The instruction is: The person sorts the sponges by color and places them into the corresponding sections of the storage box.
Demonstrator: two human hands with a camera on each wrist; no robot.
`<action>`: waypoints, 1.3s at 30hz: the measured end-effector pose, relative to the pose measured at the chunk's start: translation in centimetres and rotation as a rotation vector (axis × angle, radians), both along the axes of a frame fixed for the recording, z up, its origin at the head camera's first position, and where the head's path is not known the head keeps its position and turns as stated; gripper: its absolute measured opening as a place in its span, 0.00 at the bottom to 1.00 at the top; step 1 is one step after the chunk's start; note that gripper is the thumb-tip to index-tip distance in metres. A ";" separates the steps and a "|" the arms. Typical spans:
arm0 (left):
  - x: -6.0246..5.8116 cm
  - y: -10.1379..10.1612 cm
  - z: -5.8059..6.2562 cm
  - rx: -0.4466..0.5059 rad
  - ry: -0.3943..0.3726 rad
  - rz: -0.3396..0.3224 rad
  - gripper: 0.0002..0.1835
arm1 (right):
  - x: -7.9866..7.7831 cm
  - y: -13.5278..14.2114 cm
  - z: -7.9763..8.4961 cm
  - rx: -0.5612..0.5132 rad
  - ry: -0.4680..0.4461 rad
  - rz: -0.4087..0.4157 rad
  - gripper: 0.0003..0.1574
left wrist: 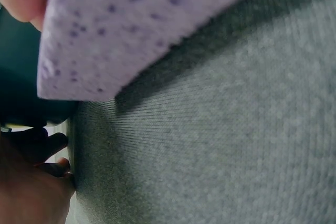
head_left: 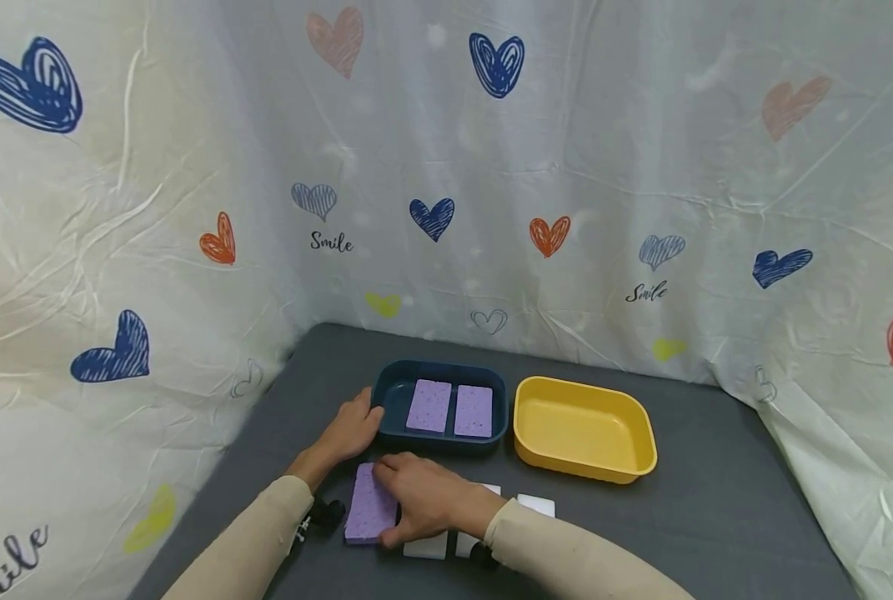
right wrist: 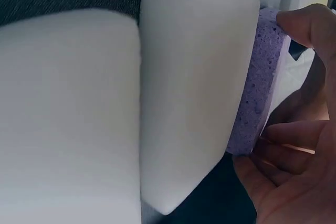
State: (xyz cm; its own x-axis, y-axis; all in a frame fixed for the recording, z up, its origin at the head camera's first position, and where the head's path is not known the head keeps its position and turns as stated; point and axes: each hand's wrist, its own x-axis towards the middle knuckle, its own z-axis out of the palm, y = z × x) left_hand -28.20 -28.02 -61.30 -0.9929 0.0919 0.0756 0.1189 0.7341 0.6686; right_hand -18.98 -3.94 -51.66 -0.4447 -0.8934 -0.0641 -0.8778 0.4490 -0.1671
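Observation:
On the left side of the navy blue container (head_left: 391, 398), my left hand (head_left: 350, 429) grips the wall near the front corner. Inside that container lie two speckled purple sponges, a left sponge (head_left: 428, 406) and a right sponge (head_left: 474, 411), side by side. My right hand (head_left: 431, 497) holds a third purple sponge (head_left: 369, 504) in front of the container, thumb at the near end and fingers at the far end. The right wrist view shows this sponge (right wrist: 257, 82) edge-on beside a white block (right wrist: 197, 77). In the left wrist view, its speckled corner (left wrist: 100, 40) is close above the grey cloth.
A yellow container (head_left: 583, 425) with nothing in it stands right of the navy one. Several white blocks (head_left: 425, 547) lie on the grey tablecloth (head_left: 686, 517), partly hidden under my right hand and forearm. A heart-printed curtain (head_left: 604, 167) hangs behind and beside the table.

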 end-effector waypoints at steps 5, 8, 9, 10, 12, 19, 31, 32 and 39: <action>-0.3 -0.2 -0.3 -0.008 -0.002 0.002 0.31 | -0.6 0.4 0.5 -0.030 0.046 0.024 0.55; -0.4 -0.3 -0.3 -0.013 -0.002 0.001 0.30 | -0.8 0.7 0.9 -0.038 0.062 0.036 0.54; -0.4 -0.3 -0.3 -0.013 -0.002 0.001 0.29 | -0.9 0.8 1.0 -0.039 0.068 0.040 0.54; -0.4 -0.3 -0.3 -0.013 -0.003 0.001 0.29 | -0.9 0.9 1.2 -0.037 0.076 0.044 0.54; -0.4 -0.3 -0.3 -0.013 -0.005 -0.002 0.29 | -0.9 1.0 1.5 -0.035 0.086 0.050 0.53; -0.1 -0.2 -0.1 -0.009 0.004 -0.005 0.30 | -1.2 1.8 2.8 -0.045 0.103 0.063 0.55; 0.0 -0.2 -0.1 0.009 -0.009 -0.013 0.36 | -2.2 3.5 5.2 -0.069 0.093 0.039 0.58; 0.0 -0.2 0.0 0.006 -0.008 -0.010 0.34 | -2.3 3.6 5.4 -0.069 0.095 0.035 0.58; 1.3 0.9 1.8 0.002 0.018 0.006 0.28 | -3.3 4.5 6.5 -0.063 0.094 -0.022 0.59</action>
